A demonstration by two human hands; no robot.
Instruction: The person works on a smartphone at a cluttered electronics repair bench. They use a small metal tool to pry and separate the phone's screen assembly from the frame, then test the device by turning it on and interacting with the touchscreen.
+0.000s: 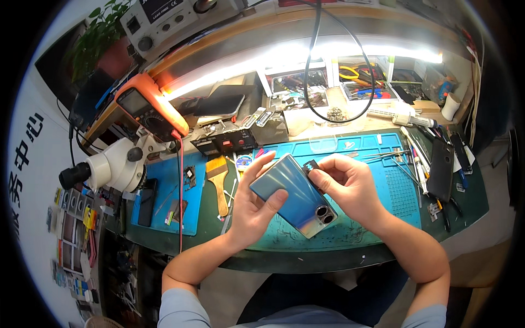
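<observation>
A shiny blue smartphone (290, 191) is tilted above the mat, its back panel up and its camera bump toward the lower right. My left hand (250, 210) is closed round the phone, thumb across the back and fingers along the far left edge. Between the thumb and fingers of my right hand (350, 186) is a small black piece (310, 165) with a pale blue mark, beside the phone's upper right edge. Whether it touches the phone I cannot tell. Under both hands lies a blue work mat (273, 236).
A wooden-handled brush (217, 183), a microscope (112, 167) and an orange multimeter (152, 109) stand or lie to the left. Tweezers (385, 156) and a black phone-shaped panel (440, 169) are at the right. A black cable (309, 82) hangs in a loop above the back.
</observation>
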